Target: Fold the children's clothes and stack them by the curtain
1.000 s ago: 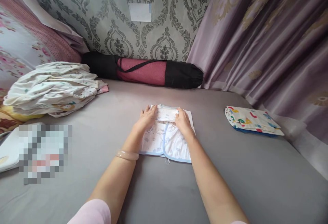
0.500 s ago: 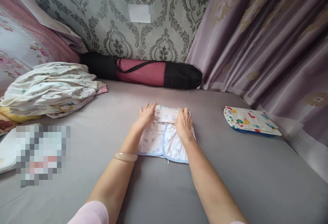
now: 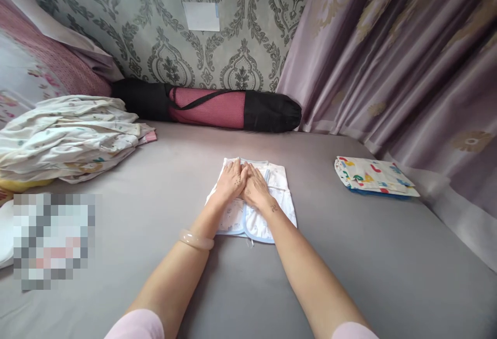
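Note:
A small white baby shirt [image 3: 285, 209] with pale blue prints and light blue trim lies partly folded on the grey bed sheet. My left hand [image 3: 232, 179] rests flat on its upper middle, fingers stretched away from me. Beside it, touching at the fingers, my right hand [image 3: 254, 186] is also laid flat on the cloth and angled left. Both palms press on the shirt without gripping it. The hands hide part of the folded upper layer. Thin white ties [image 3: 250, 243] stick out below the bottom hem.
The grey sheet [image 3: 330, 277] surrounds the shirt. To the right lies a folded cloth with colourful prints [image 3: 376, 176]. A crumpled patterned cloth [image 3: 73, 137] is at left, above a blurred item [image 3: 56, 240]. A long black and pink bag [image 3: 209, 108] lies along the wall beside the curtain [image 3: 368, 59].
My hands have come together from the shirt's two sides to its middle and now lie flat. The right hand has let go of the folded edge. The view has shifted slightly.

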`<state>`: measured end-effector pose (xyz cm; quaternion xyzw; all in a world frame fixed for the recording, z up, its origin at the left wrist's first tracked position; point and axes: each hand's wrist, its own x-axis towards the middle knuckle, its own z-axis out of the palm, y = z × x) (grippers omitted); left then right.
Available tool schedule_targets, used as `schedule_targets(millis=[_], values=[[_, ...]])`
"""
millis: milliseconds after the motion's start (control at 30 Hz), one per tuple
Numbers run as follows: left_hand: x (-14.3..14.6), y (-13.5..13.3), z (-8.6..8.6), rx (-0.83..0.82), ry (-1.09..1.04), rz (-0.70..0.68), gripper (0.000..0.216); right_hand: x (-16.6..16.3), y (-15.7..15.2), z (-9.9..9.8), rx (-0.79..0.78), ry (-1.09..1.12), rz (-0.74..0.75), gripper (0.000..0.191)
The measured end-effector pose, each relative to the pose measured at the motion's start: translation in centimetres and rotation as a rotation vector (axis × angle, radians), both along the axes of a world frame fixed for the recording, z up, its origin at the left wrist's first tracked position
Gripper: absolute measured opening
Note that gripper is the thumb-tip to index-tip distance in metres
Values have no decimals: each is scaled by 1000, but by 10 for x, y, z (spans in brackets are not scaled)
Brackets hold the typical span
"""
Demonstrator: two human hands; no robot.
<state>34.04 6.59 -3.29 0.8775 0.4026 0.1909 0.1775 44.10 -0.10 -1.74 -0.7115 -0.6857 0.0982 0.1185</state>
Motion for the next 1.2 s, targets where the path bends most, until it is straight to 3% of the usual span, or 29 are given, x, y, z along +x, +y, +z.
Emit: schedule_targets(millis=[100, 300, 700, 1200], values=[[-1, -4, 1, 37, 136, -21, 50, 0, -2, 2, -25, -19, -80, 67], [1, -7, 6, -38, 283, 166, 59, 7, -6, 2, -11, -2, -258, 60], [-9, -3, 6, -48, 236, 279, 77, 14, -8, -2, -18, -18, -488, 64], [-10, -3, 4, -67, 203, 270, 79, 23, -11, -2, -72, -6, -649, 71]])
